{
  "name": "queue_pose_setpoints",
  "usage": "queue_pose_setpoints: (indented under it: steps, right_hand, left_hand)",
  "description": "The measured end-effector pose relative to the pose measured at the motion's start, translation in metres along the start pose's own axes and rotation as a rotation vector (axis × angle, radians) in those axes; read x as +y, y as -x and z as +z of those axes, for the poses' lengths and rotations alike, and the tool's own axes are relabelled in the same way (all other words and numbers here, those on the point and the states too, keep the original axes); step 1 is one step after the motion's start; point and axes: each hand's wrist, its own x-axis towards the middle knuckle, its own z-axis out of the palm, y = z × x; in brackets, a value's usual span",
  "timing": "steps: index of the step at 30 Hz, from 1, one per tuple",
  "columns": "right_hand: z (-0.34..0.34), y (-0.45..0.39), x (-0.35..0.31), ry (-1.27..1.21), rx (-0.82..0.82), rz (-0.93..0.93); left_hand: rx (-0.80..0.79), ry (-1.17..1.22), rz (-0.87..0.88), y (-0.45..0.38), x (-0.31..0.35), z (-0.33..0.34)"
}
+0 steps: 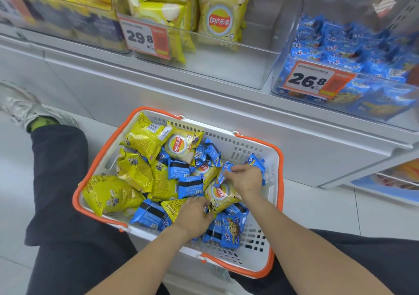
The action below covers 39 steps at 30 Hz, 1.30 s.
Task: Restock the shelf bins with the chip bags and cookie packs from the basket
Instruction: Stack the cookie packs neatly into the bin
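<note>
A person kneels over a white basket [271, 158] with an orange rim, set on the floor against the base of a shelf. All places below are given from this basket.

Inside it lies a loose heap of yellow chip bags [145, 139] and blue cookie packs [190, 186], the chips mostly toward its left side, the cookies mixed through the middle and near edge. Above and behind the basket, on the shelf, a clear bin [267, 45] holds a few yellow chip bags and has bare room at its right. Up and to the right of the basket, a second clear bin [294, 6] is well filled with blue cookie packs.

Both hands are down in the basket. The right hand [243, 178], near its right wall, has its fingers [235, 170] curled around blue cookie packs. The left hand [192, 214], near the middle of the heap, rests at the edge of a yellow chip bag [221, 195]; its fingertips are hidden, so I cannot tell whether it grips.

The step in hand appears to be gathering packs to lift out. To do it well, it seems best to take one kind per hand, hold the bags by their sealed edges rather than squeezing the puffed middles, lift clear of the basket wall, and carry blue packs to the right bin, yellow bags to the bin straight above.
</note>
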Motion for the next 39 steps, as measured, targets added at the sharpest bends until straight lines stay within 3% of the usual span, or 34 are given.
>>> queue_pose_setpoints:
  steps: [3,5,9,14,18,21,24,28,31,34,39]
  right_hand:
    - [-0.015,0.000,-0.024,-0.079,-0.270,0.081]
    - [-0.026,0.002,-0.044,0.006,-0.458,0.010]
    - [-0.054,0.008,-0.083,0.210,-0.679,-0.167]
    - [-0.087,0.014,-0.117,0.349,-0.768,-0.320]
    - [-0.116,0.021,-0.139,0.292,-0.681,-0.434]
    - [-0.140,0.021,-0.144,0.555,-0.686,-0.539]
    - [-0.166,0.017,-0.140,0.731,-0.537,-0.613]
    - [-0.203,0.016,-0.143,0.560,-0.373,-0.647]
    - [-0.238,0.019,-0.147,0.427,-0.251,-0.695]
    - [-0.269,0.019,-0.148,0.228,0.000,-0.787]
    - [-0.301,0.011,-0.148,-0.101,0.528,-0.961]
  left_hand:
    - [0.099,0.333,-0.049,0.000,0.004,-0.014]
    - [0.210,0.538,-0.037,0.000,0.012,-0.032]
    - [0.289,0.642,0.175,0.003,0.032,-0.070]
    - [0.252,0.676,0.186,0.007,0.056,-0.098]
    - [0.310,0.590,0.178,0.004,0.080,-0.105]
    - [0.273,0.572,0.201,-0.002,0.102,-0.111]
    - [0.281,0.558,0.299,-0.010,0.125,-0.121]
    - [0.319,0.529,0.415,-0.015,0.162,-0.140]
    - [0.385,0.293,0.569,-0.015,0.197,-0.155]
    - [0.507,0.106,0.741,-0.019,0.245,-0.171]
    - [0.647,0.114,0.910,-0.049,0.327,-0.193]
